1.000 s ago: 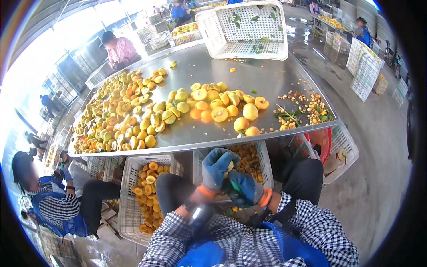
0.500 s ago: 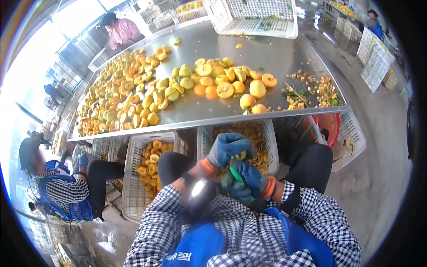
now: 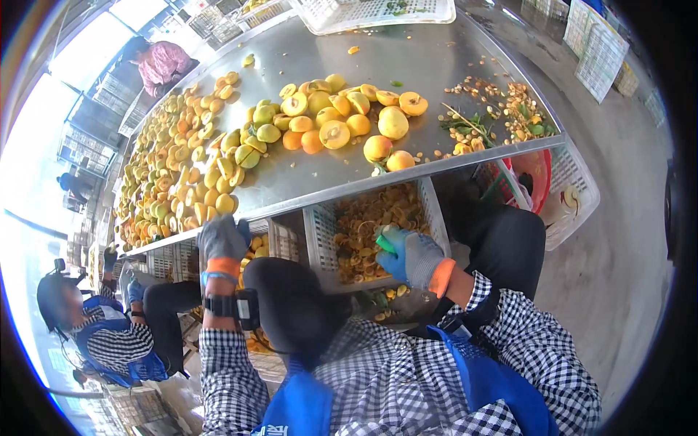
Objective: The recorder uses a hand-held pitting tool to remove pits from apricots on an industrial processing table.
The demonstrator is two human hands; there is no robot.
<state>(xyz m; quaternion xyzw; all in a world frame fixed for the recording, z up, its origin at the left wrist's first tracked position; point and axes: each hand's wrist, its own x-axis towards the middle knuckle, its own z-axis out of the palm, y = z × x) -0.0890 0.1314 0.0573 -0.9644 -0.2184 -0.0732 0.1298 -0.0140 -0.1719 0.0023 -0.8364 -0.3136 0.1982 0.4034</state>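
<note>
One green tool (image 3: 386,245) gripped, right hand (image 3: 418,258); left hand (image 3: 224,241) near crate (image 3: 284,244), grip unclear: likely drop-off step, calling for clean release.

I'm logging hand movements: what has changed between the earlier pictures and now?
The left hand has parted from the right hand and swung left, to above the crate of fruit halves; whether it holds anything is hidden. The right hand still holds the green object. The fruit piles on the table look unchanged.
</note>
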